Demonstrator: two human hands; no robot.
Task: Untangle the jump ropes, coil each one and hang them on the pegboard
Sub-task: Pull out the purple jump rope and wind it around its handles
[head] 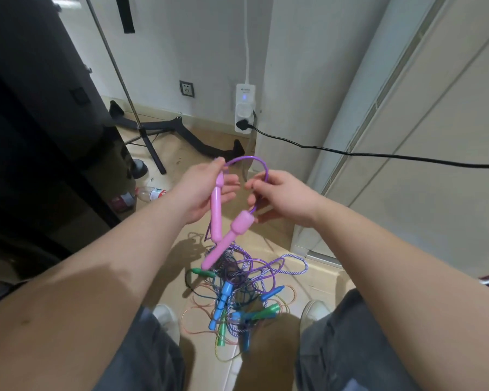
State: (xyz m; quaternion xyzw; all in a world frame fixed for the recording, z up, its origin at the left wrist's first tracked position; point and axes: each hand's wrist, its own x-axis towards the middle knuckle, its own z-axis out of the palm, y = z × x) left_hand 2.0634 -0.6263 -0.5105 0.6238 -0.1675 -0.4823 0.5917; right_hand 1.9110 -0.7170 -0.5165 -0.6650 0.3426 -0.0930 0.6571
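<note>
I hold a purple jump rope with two pink handles above the floor. My left hand pinches the top of one pink handle, which hangs straight down. My right hand grips the purple cord just above the second pink handle, which slants down to the left. The cord arcs between both hands and trails into a tangled pile of ropes on the floor between my feet, with blue handles, green handles and a striped cord. No pegboard is in view.
A black tripod stand and a plastic bottle are on the floor at the left, beside dark furniture. A power strip hangs on the wall, its black cable running right past white cabinet doors.
</note>
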